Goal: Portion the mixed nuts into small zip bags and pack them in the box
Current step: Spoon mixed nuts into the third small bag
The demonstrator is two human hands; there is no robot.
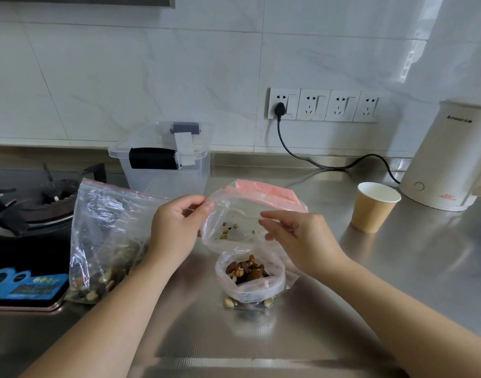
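My left hand (pixel 176 230) and my right hand (pixel 296 236) each pinch a side of a nearly empty clear zip bag (pixel 235 222) with a pink strip, held above the counter; only a few nut crumbs lie inside it. Just below it stands a small open zip bag (pixel 250 279) filled with mixed nuts. A large zip bag of mixed nuts (pixel 105 241) leans at the left beside my left forearm. Behind the bags stands a clear plastic box (pixel 165 162) with its lid on.
The steel counter (pixel 397 268) carries a brown paper cup (pixel 373 207) at the right and a white kettle (pixel 449 159) behind it, its black cord running to the wall sockets. A gas stove (pixel 29 214) lies at the left.
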